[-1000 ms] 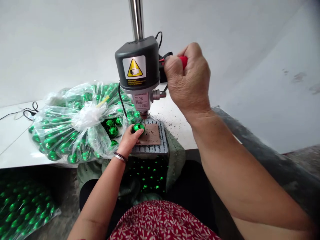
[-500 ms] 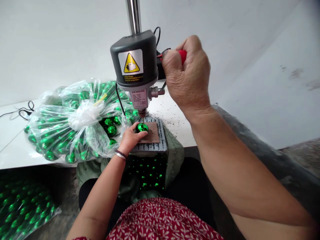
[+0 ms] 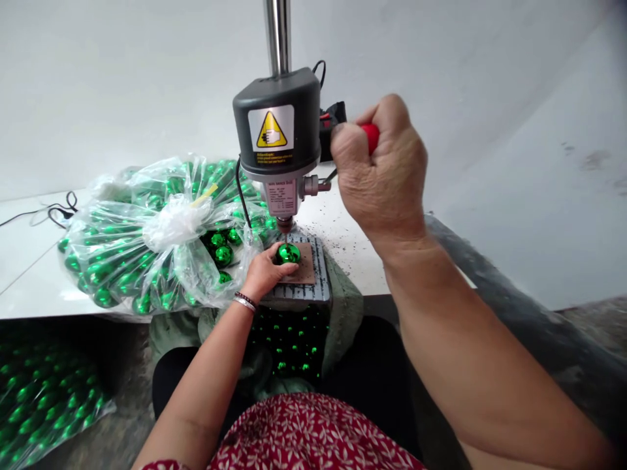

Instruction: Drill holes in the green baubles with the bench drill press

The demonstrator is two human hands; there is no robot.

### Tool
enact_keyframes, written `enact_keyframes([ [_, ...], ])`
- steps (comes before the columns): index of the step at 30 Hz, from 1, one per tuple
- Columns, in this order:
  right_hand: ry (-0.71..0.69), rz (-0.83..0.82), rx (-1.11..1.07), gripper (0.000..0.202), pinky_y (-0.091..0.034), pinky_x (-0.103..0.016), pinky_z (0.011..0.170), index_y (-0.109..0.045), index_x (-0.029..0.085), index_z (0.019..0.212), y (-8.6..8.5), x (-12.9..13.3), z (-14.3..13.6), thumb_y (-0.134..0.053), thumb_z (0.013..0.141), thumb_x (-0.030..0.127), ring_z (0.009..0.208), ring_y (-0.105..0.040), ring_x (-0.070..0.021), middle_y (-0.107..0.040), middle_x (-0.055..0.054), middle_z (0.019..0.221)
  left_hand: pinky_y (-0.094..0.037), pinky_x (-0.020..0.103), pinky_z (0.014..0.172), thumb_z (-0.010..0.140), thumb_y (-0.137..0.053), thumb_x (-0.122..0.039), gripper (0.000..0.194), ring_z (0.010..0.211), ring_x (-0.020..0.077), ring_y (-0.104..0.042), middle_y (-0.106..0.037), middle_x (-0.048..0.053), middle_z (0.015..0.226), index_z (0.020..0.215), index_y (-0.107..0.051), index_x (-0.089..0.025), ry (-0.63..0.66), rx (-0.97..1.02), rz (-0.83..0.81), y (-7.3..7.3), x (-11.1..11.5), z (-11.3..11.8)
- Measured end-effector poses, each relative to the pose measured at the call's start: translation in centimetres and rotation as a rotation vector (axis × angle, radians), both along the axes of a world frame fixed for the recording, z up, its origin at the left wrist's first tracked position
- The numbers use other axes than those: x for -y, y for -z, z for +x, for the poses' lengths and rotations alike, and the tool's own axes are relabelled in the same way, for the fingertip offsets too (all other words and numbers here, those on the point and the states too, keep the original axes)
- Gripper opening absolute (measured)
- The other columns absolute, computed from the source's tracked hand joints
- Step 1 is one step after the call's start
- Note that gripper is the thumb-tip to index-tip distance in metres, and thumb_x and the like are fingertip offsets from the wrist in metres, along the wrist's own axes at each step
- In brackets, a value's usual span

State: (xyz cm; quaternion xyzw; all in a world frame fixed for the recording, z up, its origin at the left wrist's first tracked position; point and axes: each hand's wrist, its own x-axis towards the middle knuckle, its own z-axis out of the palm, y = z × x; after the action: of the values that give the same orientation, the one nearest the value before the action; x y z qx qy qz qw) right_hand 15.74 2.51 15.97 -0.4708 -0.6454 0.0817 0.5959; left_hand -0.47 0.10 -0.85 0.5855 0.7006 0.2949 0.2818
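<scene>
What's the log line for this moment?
left hand: holds green ball under drill bit | right hand: grips red handle | bit-ball contact: unclear

Reaches forward and inward with the left arm [image 3: 206, 385], keeping the left hand [image 3: 264, 271] low, thumb [image 3: 289, 267] and fingers [image 3: 273, 250] curved into a pinch. Raises the right arm [image 3: 490, 352] diagonally from the lower right, with the right hand [image 3: 382, 170] clenched in a fist, higher and closer to the camera.
</scene>
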Motion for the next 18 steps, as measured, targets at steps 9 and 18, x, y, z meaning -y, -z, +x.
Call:
enact_keyframes([
  [9,0.004,0.039,-0.008,0.021,-0.027,-0.016,0.062,-0.038,0.017,0.074,1.3,0.9,0.3,-0.054,0.085,0.026,0.057,-0.026,-0.0002,-0.029,0.009,0.061,-0.047,0.031,0.095,0.069,-0.075,-0.042,0.072,0.108,0.0235,-0.064,-0.071,0.005,0.116,0.135,-0.057,-0.020,-0.006,0.066,0.015,0.6,-0.2,-0.1],
  [18,0.040,0.106,0.041,0.016,-0.031,-0.020,0.062,-0.042,0.018,0.073,2.2,1.5,0.6,-0.050,0.083,0.029,0.058,-0.030,-0.0033,-0.037,0.007,0.060,-0.048,0.030,0.089,0.070,-0.074,-0.041,0.066,0.097,0.0223,-0.065,-0.073,0.003,0.106,0.131,-0.060,-0.020,0.010,0.098,0.035,0.6,-0.1,0.2],
])
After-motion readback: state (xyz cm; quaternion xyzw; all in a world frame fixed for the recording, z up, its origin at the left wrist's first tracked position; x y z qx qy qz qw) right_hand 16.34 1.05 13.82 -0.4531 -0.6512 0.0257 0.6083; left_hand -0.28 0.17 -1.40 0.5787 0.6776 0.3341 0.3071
